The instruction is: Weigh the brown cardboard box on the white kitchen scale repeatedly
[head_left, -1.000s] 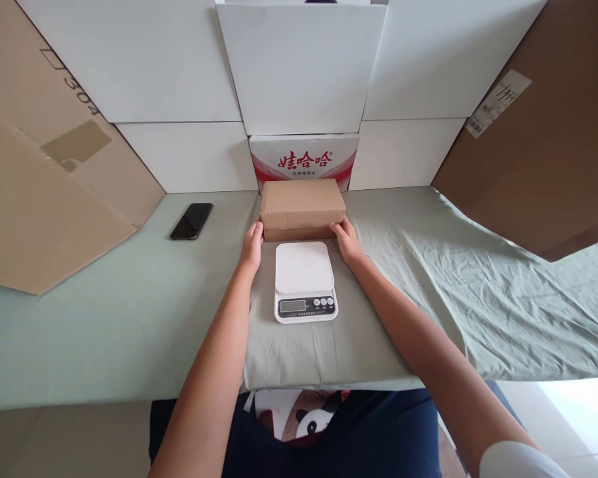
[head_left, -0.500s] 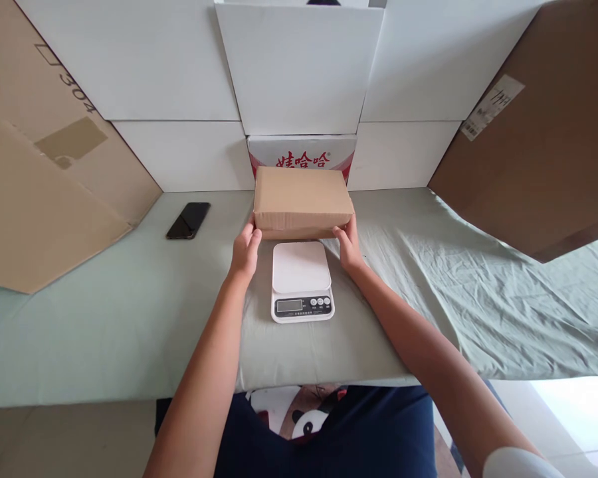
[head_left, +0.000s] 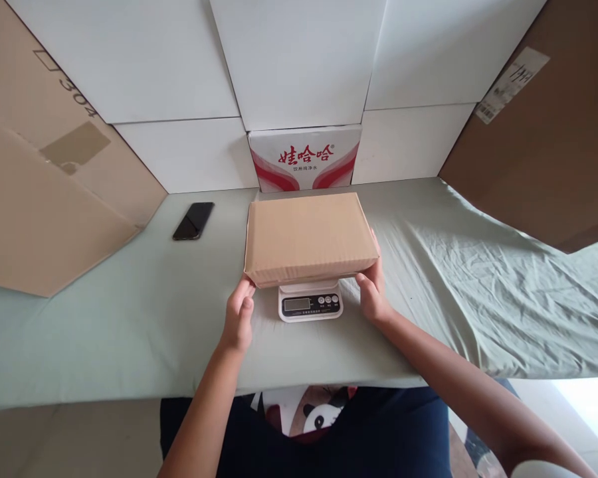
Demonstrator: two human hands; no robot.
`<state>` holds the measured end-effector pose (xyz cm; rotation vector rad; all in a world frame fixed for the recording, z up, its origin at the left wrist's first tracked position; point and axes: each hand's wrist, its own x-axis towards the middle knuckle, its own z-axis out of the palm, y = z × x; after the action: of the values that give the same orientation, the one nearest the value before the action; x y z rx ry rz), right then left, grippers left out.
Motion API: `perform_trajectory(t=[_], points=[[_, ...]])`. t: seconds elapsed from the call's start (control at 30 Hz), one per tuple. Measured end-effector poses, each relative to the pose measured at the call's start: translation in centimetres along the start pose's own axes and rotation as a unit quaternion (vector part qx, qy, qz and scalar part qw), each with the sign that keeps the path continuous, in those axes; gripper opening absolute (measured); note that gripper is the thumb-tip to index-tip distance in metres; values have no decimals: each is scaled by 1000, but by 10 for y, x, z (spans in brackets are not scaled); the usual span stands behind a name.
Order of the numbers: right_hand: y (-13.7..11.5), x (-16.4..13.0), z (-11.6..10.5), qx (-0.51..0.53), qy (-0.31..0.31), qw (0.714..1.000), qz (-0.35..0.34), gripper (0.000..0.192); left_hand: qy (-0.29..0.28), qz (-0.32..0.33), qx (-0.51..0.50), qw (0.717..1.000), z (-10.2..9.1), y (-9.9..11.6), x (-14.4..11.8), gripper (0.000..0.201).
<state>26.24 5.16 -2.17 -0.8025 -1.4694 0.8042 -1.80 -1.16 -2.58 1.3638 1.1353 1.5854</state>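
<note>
A plain brown cardboard box (head_left: 306, 236) is held over a small white digital scale (head_left: 310, 304), hiding most of the scale's platform; only the display and buttons show. My left hand (head_left: 239, 315) grips the box's near left corner and my right hand (head_left: 372, 292) grips its near right corner. Whether the box rests on the platform cannot be told.
A black phone (head_left: 194, 220) lies on the pale green cloth (head_left: 453, 279) at the back left. A white and red printed carton (head_left: 305, 158) stands against white panels behind. Large brown cardboard sheets (head_left: 44, 172) lean at the left, with another brown cardboard sheet (head_left: 548, 146) at the right.
Both hands have lifted the brown box from the cloth behind the scale and brought it toward me, over the scale's platform.
</note>
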Motion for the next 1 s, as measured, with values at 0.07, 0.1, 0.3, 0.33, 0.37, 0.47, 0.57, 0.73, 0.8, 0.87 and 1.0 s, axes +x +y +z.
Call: perform_trajectory(t=[0.07,0.1,0.3,0.33,0.37,0.47,0.57,0.73,0.8,0.87,1.0], points=[[-1,-2,-1,-7,5,1000,2,83,0,-7,-1,1000,1,1,0,78],[-2,-2,-2,-13,4,1000,5,83,1,-8,-1,1000,2,1,1,79],[-2,4,-2,-29,-1,999,14,77,2,-4,3,1000,2,2,3,80],[-2,5,-2,-30,-1,999,9,76,2,-3,5,1000,2,2,3,80],[-2,6,-2,-30,-1,1000,5,74,2,-3,7,1000,2,3,3,80],[-2,8,-3,-21,-2,1000,5,72,-1,-3,10,1000,2,4,4,79],[-2,9,-3,-20,5,1000,12,71,-8,5,6,1000,3,3,5,76],[-3,7,-1,-3,14,1000,20,70,-9,7,0,1000,2,2,4,75],[-3,7,0,22,21,999,30,71,-10,6,-1,1000,2,2,4,76],[-3,7,0,52,36,997,43,74,0,10,-9,1000,2,3,4,78],[-4,12,-2,82,83,990,75,75,43,25,-36,998,1,3,7,83]])
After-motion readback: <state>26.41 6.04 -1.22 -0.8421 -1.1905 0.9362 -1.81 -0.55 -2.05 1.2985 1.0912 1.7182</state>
